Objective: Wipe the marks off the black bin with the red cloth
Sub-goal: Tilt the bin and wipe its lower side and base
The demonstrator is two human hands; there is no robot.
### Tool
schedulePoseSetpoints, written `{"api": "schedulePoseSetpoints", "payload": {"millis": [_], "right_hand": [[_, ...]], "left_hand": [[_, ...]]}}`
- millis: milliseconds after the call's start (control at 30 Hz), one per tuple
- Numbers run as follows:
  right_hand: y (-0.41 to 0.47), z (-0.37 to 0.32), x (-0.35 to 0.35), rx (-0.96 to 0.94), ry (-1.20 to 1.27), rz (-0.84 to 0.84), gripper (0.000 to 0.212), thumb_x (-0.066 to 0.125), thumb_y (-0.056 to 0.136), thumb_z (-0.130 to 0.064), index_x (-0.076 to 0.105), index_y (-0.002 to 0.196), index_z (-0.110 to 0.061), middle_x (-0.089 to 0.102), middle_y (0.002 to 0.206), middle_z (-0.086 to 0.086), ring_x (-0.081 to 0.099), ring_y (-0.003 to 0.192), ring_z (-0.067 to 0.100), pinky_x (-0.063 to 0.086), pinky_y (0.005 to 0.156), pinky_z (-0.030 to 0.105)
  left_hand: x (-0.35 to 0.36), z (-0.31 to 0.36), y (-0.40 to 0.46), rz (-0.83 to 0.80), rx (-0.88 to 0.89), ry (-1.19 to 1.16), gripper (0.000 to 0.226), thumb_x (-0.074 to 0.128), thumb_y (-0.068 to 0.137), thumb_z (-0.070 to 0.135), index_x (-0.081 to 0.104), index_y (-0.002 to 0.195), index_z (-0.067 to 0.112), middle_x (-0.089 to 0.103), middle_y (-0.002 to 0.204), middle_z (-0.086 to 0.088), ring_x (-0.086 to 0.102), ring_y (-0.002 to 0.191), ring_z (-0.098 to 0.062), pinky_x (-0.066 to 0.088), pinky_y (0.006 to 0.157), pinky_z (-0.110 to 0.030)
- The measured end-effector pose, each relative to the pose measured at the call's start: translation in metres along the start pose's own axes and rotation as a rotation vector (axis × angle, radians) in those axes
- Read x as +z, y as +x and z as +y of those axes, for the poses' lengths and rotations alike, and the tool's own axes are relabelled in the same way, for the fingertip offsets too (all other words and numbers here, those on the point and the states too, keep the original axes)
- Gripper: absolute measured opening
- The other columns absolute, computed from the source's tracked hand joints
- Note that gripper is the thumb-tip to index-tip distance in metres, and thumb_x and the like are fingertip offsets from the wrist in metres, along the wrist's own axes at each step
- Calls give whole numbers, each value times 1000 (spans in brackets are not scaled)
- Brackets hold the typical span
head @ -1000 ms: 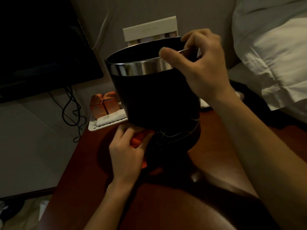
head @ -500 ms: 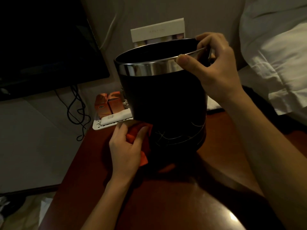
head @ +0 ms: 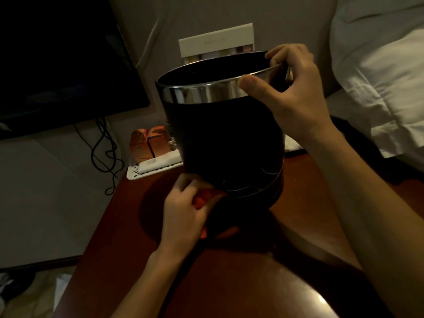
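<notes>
Black bin [head: 231, 143] on the reddish wooden table [head: 252, 283], tilted toward the camera, pale marks [head: 259, 182] low on its near side. Right hand [head: 296, 92] grips the chrome rim, thumb outside, fingers curled over the edge. Left hand [head: 183, 214] clutches the bunched red cloth [head: 203, 199] against the bin's lower left wall. White tray [head: 151, 172] with orange packets [head: 146, 144] far left of the bin.

Red-brown table [head: 229, 283] w/ black bin [head: 229, 145] & white tray [head: 146, 173] on it.
</notes>
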State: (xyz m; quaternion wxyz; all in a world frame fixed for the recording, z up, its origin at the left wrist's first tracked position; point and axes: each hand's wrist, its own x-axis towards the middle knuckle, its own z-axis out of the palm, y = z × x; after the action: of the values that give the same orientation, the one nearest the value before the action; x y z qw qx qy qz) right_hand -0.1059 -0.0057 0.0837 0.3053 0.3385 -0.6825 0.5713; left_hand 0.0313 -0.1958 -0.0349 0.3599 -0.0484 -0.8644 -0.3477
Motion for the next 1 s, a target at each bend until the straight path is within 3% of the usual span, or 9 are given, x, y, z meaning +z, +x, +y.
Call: {"api": "schedulePoseSetpoints", "payload": {"millis": [133, 267, 400, 600, 700, 800, 1000], "right_hand": [[0, -2, 1, -20, -23, 4, 44, 71, 75, -68, 43, 86, -36, 49, 107, -6, 49, 105, 15, 44, 88, 20], [-1, -3, -1, -31, -42, -2, 43, 73, 76, -63, 43, 87, -35, 43, 103, -15, 44, 101, 5, 37, 85, 8], [-1, -6, 1, -29, -35, -4, 44, 71, 74, -66, 42, 85, -36, 43, 102, -15, 44, 101, 6, 37, 85, 8], [-1, -4, 1, -21, -24, -5, 49, 71, 74, -67, 45, 91, -29, 44, 102, -14, 46, 102, 10, 41, 87, 15], [0, -4, 2, -26, -26, 7, 53, 71, 75, -65, 47, 92, -22, 44, 101, -14, 46, 101, 10, 40, 85, 13], [-1, -5, 2, -21, -24, -1, 47, 71, 75, -63, 45, 89, -27, 43, 100, -15, 46, 100, 10, 38, 84, 10], [0, -5, 2, -17, -40, 2, 50, 71, 74, -66, 46, 87, -25, 44, 99, -15, 47, 102, 11, 40, 85, 12]], "left_hand": [[-12, 21, 32, 223, 103, 55, 21, 78, 77, 24, 64, 90, 14, 54, 94, 5, 53, 89, 3, 42, 79, -10], [-2, 12, 17, 120, 41, 22, 21, 73, 79, 25, 64, 96, 17, 56, 99, 8, 55, 94, 5, 45, 81, -9], [2, -2, 1, 14, -88, -32, 26, 74, 78, 28, 64, 102, 25, 58, 111, 10, 57, 102, 3, 48, 87, -13], [-12, 13, 27, 173, 37, 59, 22, 76, 78, 24, 66, 93, 13, 57, 96, 5, 56, 91, 2, 44, 79, -9], [-5, 5, 12, 57, 21, 77, 26, 73, 79, 27, 64, 101, 17, 58, 106, 2, 54, 96, 8, 43, 82, -5], [2, 2, -2, -12, -5, 51, 26, 74, 79, 25, 66, 103, 18, 56, 112, 5, 52, 104, 12, 41, 86, -3], [-9, 22, 28, 221, 89, 68, 21, 75, 78, 26, 58, 90, 22, 53, 94, 8, 53, 89, 5, 42, 77, -8]]}}
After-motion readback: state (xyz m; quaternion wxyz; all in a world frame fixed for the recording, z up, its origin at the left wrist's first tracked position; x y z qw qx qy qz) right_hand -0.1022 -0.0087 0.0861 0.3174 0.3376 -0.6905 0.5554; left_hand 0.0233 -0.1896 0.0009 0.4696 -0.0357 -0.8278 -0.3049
